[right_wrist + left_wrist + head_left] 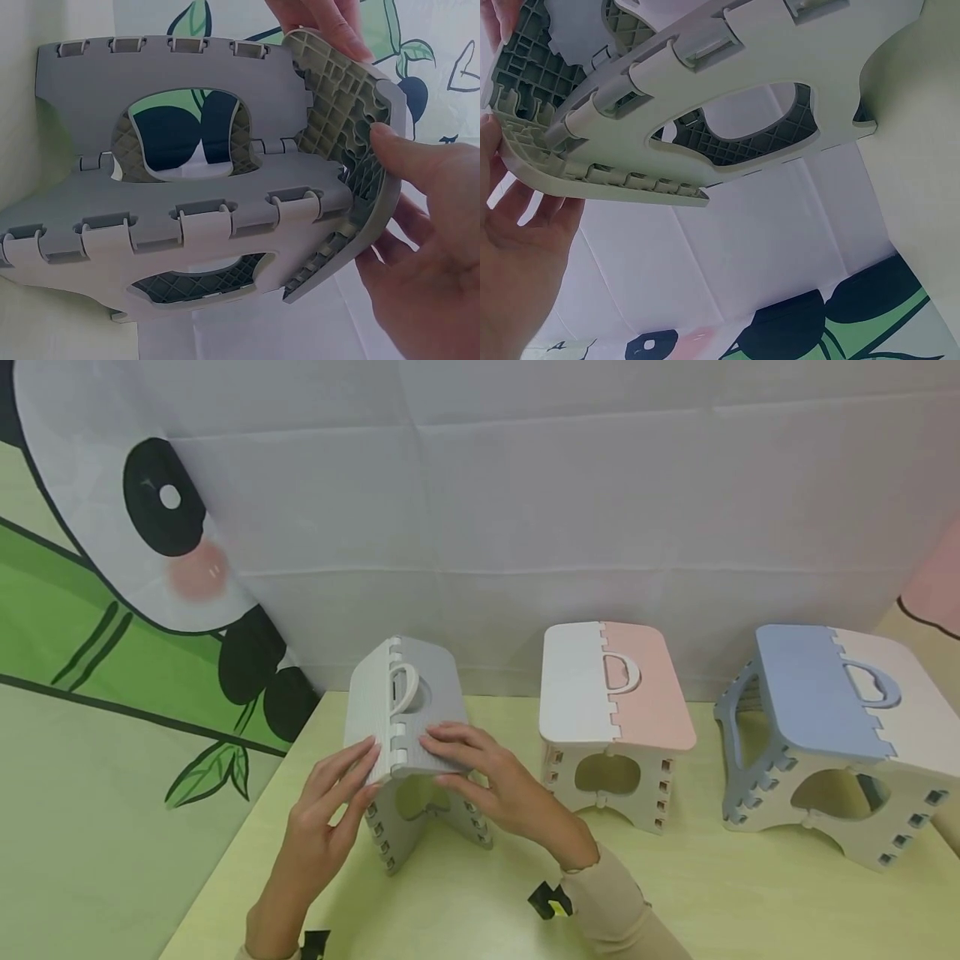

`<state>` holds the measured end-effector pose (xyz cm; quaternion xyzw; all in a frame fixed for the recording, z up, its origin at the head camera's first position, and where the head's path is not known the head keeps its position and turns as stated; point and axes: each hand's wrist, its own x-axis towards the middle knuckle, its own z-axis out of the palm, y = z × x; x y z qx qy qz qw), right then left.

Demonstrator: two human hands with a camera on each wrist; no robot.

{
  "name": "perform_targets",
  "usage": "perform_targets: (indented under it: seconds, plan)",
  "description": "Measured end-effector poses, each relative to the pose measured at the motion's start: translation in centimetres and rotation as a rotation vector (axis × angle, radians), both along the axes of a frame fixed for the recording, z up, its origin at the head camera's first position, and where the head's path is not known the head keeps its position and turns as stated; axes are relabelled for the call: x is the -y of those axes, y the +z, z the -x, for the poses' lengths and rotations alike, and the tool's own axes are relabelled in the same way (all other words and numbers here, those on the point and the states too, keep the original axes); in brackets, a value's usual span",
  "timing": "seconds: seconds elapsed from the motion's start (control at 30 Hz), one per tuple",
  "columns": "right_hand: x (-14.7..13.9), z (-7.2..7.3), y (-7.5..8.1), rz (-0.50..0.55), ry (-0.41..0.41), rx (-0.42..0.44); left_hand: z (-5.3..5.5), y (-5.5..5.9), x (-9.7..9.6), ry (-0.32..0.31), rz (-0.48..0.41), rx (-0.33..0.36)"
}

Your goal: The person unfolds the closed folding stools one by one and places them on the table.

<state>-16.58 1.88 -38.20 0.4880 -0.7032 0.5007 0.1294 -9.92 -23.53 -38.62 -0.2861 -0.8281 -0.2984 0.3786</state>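
Observation:
A grey and white folding stool (438, 685) stands at the left of the table, its top bent into a ridge along the middle seam and its front legs splayed. At the near edge of the white half, my left hand (326, 810) pinches the panel, fingers on top and thumb at the rim. My right hand (498, 781) grips the grey half's near edge, its thumb (397, 150) against the ribbed underside in the right wrist view. The left wrist view looks under the stool at a hinged white leg panel (840, 67) with an oval opening.
A white and pink folding stool (648, 685) stands unfolded to the right, and a blue and white one (813, 693) beyond it. Behind them hangs a creased cloth (540, 502) with a cartoon print. The table (442, 918) is pale yellow-green.

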Motion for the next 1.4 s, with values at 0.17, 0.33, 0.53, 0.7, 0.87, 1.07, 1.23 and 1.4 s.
perform_targets:
  seconds: [0.17, 0.33, 0.53, 0.7, 0.87, 1.07, 1.23, 1.4]
  plan:
    - [-0.01, 0.01, -0.02, -0.001, 0.001, 0.001, 0.04, -0.02, 0.0, -0.003, 0.003, 0.0]
    - [-0.01, 0.03, -0.05, -0.008, -0.003, 0.005, 0.06, -0.06, 0.01, 0.0, 0.005, -0.003]
    - [-0.02, 0.03, -0.01, -0.012, -0.006, 0.01, 0.1, -0.12, 0.05, 0.007, 0.009, -0.005]
    - [0.01, 0.09, -0.05, -0.02, -0.012, 0.004, 0.1, -0.15, 0.11, 0.016, 0.012, -0.001]
    - [0.0, 0.05, 0.02, -0.027, -0.022, 0.005, 0.14, -0.13, 0.08, 0.012, 0.01, -0.007]
    - [-0.07, 0.21, -0.02, -0.036, -0.017, 0.02, 0.3, -0.2, 0.04, 0.006, 0.007, -0.027]
    - [-0.14, 0.37, -0.05, -0.046, -0.016, 0.032, 0.42, -0.35, 0.07, 0.025, 0.02, -0.034]
    - [-0.23, 0.44, -0.17, -0.059, -0.027, 0.02, 0.55, -0.57, 0.04, 0.03, 0.034, -0.04]
